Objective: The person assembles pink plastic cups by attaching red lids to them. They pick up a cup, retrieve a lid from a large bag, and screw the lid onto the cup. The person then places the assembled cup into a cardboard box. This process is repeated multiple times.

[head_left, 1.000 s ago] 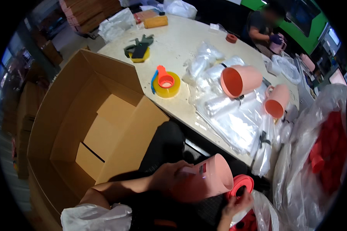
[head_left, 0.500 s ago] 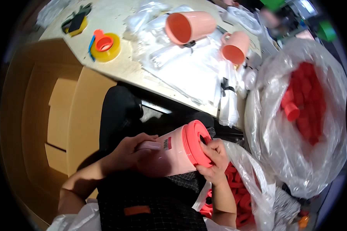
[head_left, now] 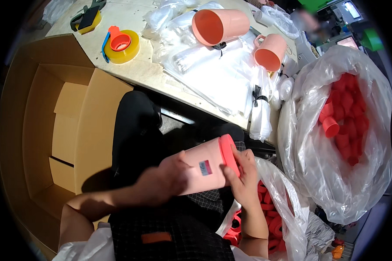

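Observation:
A large pink jug (head_left: 197,176) with a red lid (head_left: 228,153) lies tilted above my lap, its lid end to the right. My left hand (head_left: 167,177), blurred by motion, is closed round the jug's lower part, where the handle is hidden. Round the lid, my right hand (head_left: 245,175) is closed, its thumb near the rim and its fingers over the top. A small printed label (head_left: 205,168) shows on the jug's side, facing up.
An open cardboard box (head_left: 86,139) stands at my left. On the table (head_left: 148,74) are clear plastic bags (head_left: 204,82), a pink jug (head_left: 231,24), a pink mug (head_left: 271,51) and a yellow tape roll (head_left: 134,50). Bags of red parts (head_left: 346,115) and red lids (head_left: 272,222) stand at right.
The jug has turned about its length, so its label now sits lower and further right. My left hand has shifted over the jug, covering its handle. The right hand still grips the lid.

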A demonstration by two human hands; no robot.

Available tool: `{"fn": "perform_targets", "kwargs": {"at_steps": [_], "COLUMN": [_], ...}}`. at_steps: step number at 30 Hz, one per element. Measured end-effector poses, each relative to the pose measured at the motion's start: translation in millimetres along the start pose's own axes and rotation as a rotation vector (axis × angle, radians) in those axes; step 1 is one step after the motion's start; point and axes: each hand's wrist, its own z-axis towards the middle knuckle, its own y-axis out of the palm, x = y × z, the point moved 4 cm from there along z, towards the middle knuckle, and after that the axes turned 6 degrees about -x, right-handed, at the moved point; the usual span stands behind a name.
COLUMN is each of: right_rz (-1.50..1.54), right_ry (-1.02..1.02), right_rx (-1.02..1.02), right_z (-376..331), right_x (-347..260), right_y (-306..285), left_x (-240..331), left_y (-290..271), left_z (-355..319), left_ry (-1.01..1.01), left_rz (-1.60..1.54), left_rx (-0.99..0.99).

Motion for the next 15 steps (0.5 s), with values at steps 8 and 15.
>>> {"fn": "perform_targets", "kwargs": {"at_steps": [8,15], "right_rz": [0.19,0.399], "right_ry": [-0.034,0.036], "right_rx": [-0.033,-0.031], "right_z": [-8.3,15.3], "right_x": [23.2,93.3], "right_y": [-5.1,-38.6], "left_x": [15.4,18.6], "left_y": [-14.7,-16.4], "left_z": [2.6,14.7], "left_ry": [-0.069,0.025], "left_rz": [-0.148,-0.105], "left_rx": [0.082,0.017]}}
